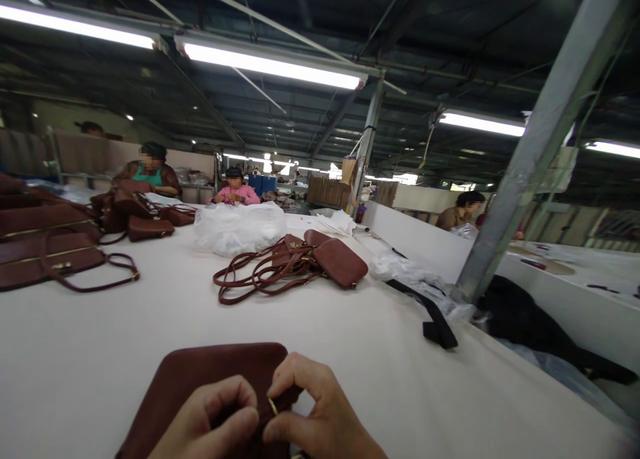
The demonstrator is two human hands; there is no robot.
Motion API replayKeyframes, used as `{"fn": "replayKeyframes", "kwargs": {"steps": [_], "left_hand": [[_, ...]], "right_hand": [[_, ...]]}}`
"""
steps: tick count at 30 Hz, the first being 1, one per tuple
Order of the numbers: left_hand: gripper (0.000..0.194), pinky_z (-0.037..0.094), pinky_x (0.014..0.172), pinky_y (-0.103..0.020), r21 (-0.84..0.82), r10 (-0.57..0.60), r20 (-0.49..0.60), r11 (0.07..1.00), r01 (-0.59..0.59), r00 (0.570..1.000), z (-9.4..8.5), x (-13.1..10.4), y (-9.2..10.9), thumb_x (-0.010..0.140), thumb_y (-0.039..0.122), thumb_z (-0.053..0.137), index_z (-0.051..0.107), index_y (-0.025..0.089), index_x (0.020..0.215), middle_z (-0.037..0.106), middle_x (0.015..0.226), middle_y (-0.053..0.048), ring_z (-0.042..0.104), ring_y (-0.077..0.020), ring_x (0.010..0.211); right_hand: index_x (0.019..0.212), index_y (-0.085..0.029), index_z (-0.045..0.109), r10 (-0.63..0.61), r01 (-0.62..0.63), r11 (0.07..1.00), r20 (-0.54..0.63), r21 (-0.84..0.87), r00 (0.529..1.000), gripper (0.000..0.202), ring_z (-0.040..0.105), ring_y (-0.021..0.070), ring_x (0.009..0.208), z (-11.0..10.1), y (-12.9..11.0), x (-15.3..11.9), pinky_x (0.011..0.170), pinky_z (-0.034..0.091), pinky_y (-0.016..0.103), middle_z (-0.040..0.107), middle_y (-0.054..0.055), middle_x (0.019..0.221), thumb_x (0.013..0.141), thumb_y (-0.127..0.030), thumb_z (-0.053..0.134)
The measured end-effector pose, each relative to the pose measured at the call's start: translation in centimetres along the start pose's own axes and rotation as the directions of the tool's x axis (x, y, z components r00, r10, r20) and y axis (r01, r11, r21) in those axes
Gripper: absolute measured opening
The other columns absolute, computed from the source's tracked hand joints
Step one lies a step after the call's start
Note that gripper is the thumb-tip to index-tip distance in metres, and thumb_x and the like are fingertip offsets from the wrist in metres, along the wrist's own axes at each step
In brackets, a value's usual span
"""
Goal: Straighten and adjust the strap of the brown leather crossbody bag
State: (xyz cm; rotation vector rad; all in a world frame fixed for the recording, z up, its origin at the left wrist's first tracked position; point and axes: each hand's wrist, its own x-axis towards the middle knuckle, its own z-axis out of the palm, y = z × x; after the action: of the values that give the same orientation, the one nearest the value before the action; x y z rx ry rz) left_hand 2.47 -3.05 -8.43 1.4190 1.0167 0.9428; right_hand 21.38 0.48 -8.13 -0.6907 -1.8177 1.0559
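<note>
A dark brown leather bag (215,366) lies flat on the white table close in front of me. Over its right part, my right hand (323,406) pinches a short brown leather strap (289,398) with a thin gold-coloured metal fitting (273,406) between thumb and forefinger. My left hand (215,416) is closed just beside it, thumb and forefinger together over the bag; whatever they grip is hidden. The bag's lower part drops out of view behind both hands.
Small brown bags with tangled straps (343,262) lie ahead. More brown bags (50,256) are heaped at left. Clear plastic wrapping (240,227) sits behind. A black strip (425,312) and a metal post (530,152) stand at right. Several co-workers sit further off.
</note>
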Motion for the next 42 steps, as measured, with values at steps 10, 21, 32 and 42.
{"fn": "replayKeyframes", "kwargs": {"steps": [10,21,32,42], "left_hand": [[0.034,0.038,0.061,-0.023,0.193,-0.050,0.023,0.980,0.045,0.998,-0.8,-0.8,1.1,0.086,0.051,0.055,0.059,0.018,0.080,0.055,0.073,0.003,0.047,-0.0142,0.068],[0.034,0.030,0.052,-0.022,-0.038,-0.089,0.012,0.995,0.090,0.996,0.2,-0.9,0.1,0.074,0.048,0.067,0.050,0.019,0.067,0.049,0.061,0.005,0.039,-0.0105,0.057],[0.039,0.030,0.053,-0.022,-0.051,-0.198,-0.043,0.979,0.196,0.979,1.3,-1.1,1.2,0.070,0.054,0.071,0.051,0.020,0.068,0.049,0.063,0.005,0.040,-0.0106,0.059],[0.023,0.040,0.068,-0.024,-0.132,-0.036,0.009,0.990,0.037,0.999,0.2,-0.9,1.4,0.078,0.038,0.066,0.054,0.020,0.084,0.050,0.079,0.004,0.046,-0.0141,0.074]], "right_hand": [[0.073,-0.020,0.070,0.109,-0.112,0.989,-0.035,-0.092,0.993,0.032,0.060,0.0169,0.070,-0.4,0.1,-0.4,0.066,0.045,0.027,0.067,-0.002,0.072,0.063,-0.042,0.091],[0.075,-0.021,0.069,0.130,-0.127,0.988,0.036,-0.092,0.991,0.038,0.061,0.0176,0.072,0.3,-1.1,-0.7,0.066,0.048,0.028,0.066,-0.001,0.075,0.064,-0.051,0.090],[0.078,-0.023,0.066,-0.009,0.037,0.966,0.111,-0.257,0.994,0.031,0.058,0.0164,0.071,0.2,-0.5,-0.9,0.065,0.044,0.028,0.065,-0.002,0.076,0.070,-0.043,0.088],[0.118,-0.026,0.055,-0.268,0.231,0.928,-0.090,-0.294,0.959,0.062,0.062,0.0245,0.100,1.7,0.3,-0.8,0.081,0.051,0.033,0.064,0.006,0.114,0.067,-0.032,0.088]]}}
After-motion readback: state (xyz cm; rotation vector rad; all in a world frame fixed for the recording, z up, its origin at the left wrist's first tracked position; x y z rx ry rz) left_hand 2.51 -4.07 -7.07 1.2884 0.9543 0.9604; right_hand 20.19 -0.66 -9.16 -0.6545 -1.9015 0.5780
